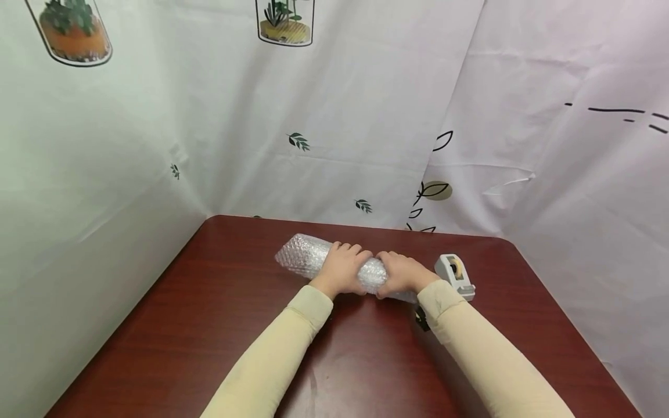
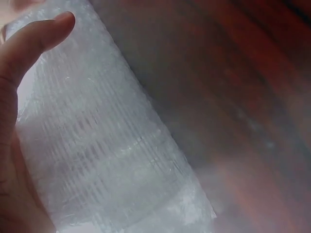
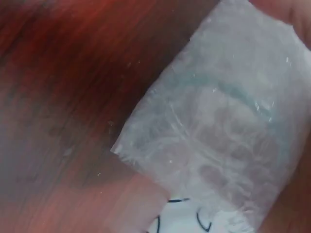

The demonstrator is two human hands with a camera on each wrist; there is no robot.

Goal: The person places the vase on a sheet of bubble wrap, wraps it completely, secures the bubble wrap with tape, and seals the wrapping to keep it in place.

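- The bubble-wrap roll (image 1: 373,275) could, in my judgement, spring slack if the left hand (image 1: 342,268) and right hand (image 1: 402,273) ease off together; I can make out no fastening on it, and such film tends to uncurl.
- It could skew or twist out of line, because both grips sit from the middle towards its right end, leaving the upper-left end without support.
- Squeezing too hard might flatten the bubbles or strain anything inside; whether it holds something I cannot tell.
- A sideways sweep of the right sleeve (image 1: 486,348) could knock the white tape dispenser (image 1: 453,277) just beside it, or the small dark object (image 1: 421,319) partly hidden below the cuff.
- Both hands are bent over the roll from above and have hold of it; the left wrist view shows the thumb (image 2: 39,39) reaching along the film, while the right hand's underside is mostly hidden.
- The roll lies right of centre in the lower half of the head view, on or just above the far part of the bench (image 1: 209,325), slanting from upper left down to lower right.
- It looks clear to silvery, with a dimpled, shiny skin; its upper-left end is flattened and pointed, and the left wrist view shows close ridges across it.
- In the right wrist view the film is crumpled, with a faint greenish curved band (image 3: 233,91), cause unclear.
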